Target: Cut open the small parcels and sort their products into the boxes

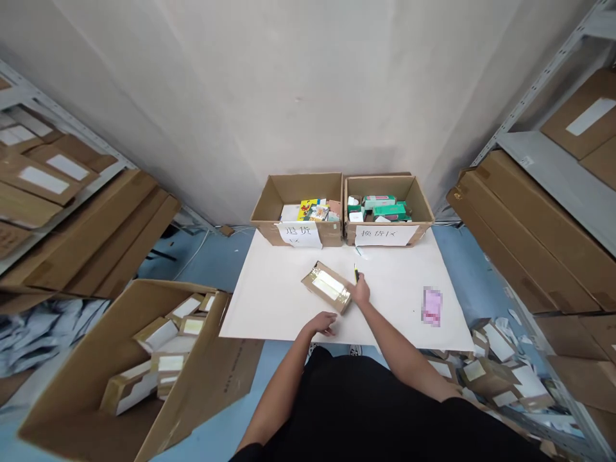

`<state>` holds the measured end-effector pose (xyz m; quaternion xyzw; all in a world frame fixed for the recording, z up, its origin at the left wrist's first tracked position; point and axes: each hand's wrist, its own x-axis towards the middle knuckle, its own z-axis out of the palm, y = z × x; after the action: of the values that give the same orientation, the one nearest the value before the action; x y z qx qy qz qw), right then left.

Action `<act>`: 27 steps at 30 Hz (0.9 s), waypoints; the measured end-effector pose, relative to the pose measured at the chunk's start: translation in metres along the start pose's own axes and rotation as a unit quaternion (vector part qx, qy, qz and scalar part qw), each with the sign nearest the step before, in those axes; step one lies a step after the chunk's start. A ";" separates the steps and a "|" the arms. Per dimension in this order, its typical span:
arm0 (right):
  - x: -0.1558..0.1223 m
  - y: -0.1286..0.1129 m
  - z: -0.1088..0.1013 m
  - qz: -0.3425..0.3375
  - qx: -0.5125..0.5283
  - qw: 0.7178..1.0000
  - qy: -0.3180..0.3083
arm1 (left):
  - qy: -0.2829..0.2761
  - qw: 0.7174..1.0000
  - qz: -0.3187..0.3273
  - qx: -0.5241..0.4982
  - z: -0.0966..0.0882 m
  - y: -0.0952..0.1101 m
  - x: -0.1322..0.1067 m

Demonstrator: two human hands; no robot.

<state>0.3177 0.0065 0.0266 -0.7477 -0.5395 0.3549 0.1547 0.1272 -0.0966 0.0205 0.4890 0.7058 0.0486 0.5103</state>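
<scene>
A small brown cardboard parcel point(327, 286) with a pale label and shiny tape lies on the white sheet point(279, 301) on the floor. My right hand point(360, 290) is closed around a thin yellow-and-black tool point(356, 274), a cutter or pen, right at the parcel's right end. My left hand point(322, 323) rests on the sheet just below the parcel, its fingers curled and nothing visible in it.
Two open cartons stand at the sheet's far edge, the left one point(298, 192) with mixed colourful items, the right one point(416, 199) with green boxes. A large carton point(96, 359) of small parcels sits at lower left. Opened packaging point(500, 366) lies at right. Shelves flank both sides.
</scene>
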 end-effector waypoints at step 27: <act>-0.050 0.051 -0.080 -0.050 -0.178 0.978 -0.102 | 0.168 0.908 0.139 0.358 0.047 0.057 0.037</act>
<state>0.4009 -0.0459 0.0694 -0.6956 -0.6434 0.3193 -0.0189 0.1998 -0.0602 0.0055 0.7167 0.6759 -0.0557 0.1626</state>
